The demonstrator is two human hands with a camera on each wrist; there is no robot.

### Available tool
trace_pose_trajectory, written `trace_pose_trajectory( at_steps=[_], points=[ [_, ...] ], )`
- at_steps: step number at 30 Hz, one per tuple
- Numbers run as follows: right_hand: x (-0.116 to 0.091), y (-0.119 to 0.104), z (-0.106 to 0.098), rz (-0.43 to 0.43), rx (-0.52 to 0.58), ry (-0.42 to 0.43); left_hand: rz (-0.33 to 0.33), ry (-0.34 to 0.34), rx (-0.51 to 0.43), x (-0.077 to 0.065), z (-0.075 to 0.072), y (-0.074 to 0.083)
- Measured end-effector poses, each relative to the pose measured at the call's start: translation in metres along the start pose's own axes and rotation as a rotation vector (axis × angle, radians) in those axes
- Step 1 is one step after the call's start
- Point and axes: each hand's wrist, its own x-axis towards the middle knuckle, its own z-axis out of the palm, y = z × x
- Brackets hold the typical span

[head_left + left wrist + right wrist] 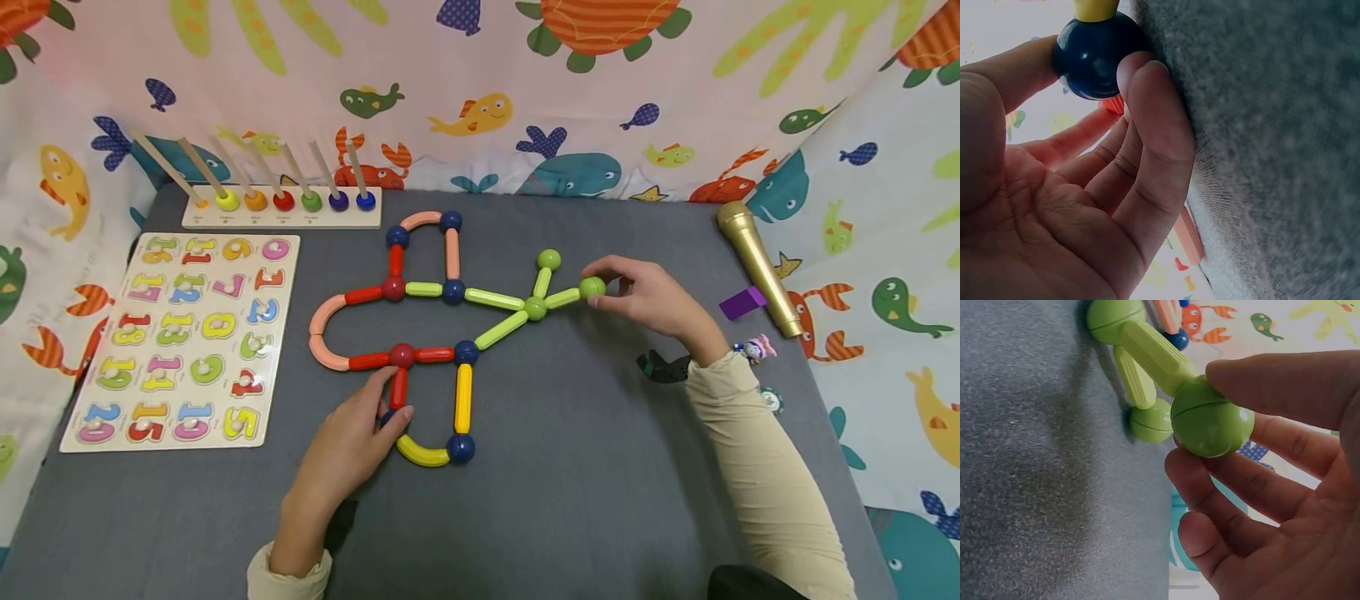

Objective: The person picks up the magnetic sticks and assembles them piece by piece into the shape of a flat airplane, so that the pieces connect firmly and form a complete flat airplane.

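Note:
A figure of joined magnetic rods and balls lies flat on the grey table. My right hand [648,296] pinches the green ball [1211,422] at its right tip between thumb and fingers. That ball sits on a light green rod [562,298], which runs to a green hub ball [535,308]. At the lower left, my left hand [341,450] grips a dark blue ball [1094,56] that joins a curved yellow piece [422,452] and a red rod [399,389]. In the head view the fingers mostly cover this blue ball. A red ball [402,355] lies by the left fingertips.
To the left lies a number puzzle board [273,400], with a peg board [285,218] behind it. A gold microphone [757,268], a purple block [742,303] and a small figurine [757,348] are at the right edge. Patterned cloth [480,75] hangs behind.

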Motion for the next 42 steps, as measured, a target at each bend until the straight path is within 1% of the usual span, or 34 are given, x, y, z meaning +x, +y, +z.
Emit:
trace_pose_trajectory(
  at_steps=[4, 8, 11, 13, 16, 19, 22, 25, 28, 30, 33, 36, 38, 40, 42],
  points=[
    [-0.002, 0.004, 0.001, -0.008, 0.004, 0.002, -0.01, -0.005, -0.001, 0.001, 0.001, 0.001],
    [-0.004, 0.008, 0.0, -0.018, -0.028, 0.039, -0.014, -0.008, -0.001, 0.001, 0.001, 0.001],
    [-0.006, 0.012, -0.002, -0.006, -0.054, 0.066, -0.014, -0.019, -0.001, 0.001, -0.001, 0.001],
    [-0.008, 0.014, -0.003, 0.013, -0.065, 0.087, -0.006, -0.031, 0.024, 0.0, -0.003, 0.002],
    [-0.012, 0.018, -0.007, 0.041, -0.069, 0.123, 0.029, -0.034, 0.11, -0.001, -0.01, 0.008],
    [-0.015, 0.022, -0.012, 0.073, -0.08, 0.18, 0.086, -0.002, 0.204, 0.0, -0.021, 0.019],
    [-0.017, 0.029, -0.018, 0.107, -0.111, 0.24, 0.157, 0.023, 0.223, 0.008, -0.032, 0.037],
    [-0.016, 0.036, -0.024, 0.167, -0.15, 0.272, 0.233, 0.003, 0.213, 0.023, -0.041, 0.062],
    [-0.014, 0.045, -0.026, 0.248, -0.181, 0.25, 0.308, -0.05, 0.217, 0.042, -0.044, 0.091],
    [-0.011, 0.051, -0.026, 0.291, -0.207, 0.228, 0.35, -0.1, 0.205, 0.06, -0.04, 0.108],
    [-0.008, 0.06, -0.023, 0.332, -0.241, 0.196, 0.397, -0.171, 0.193, 0.087, -0.027, 0.128],
    [-0.005, 0.066, -0.02, 0.343, -0.251, 0.174, 0.411, -0.23, 0.169, 0.112, -0.009, 0.139],
    [-0.004, 0.069, -0.019, 0.34, -0.247, 0.16, 0.403, -0.244, 0.162, 0.127, 0.002, 0.144],
    [-0.003, 0.07, -0.019, 0.336, -0.234, 0.164, 0.382, -0.254, 0.11, 0.143, 0.01, 0.148],
    [-0.003, 0.069, -0.018, 0.34, -0.194, 0.176, 0.343, -0.253, 0.042, 0.158, 0.016, 0.153]
  ],
)
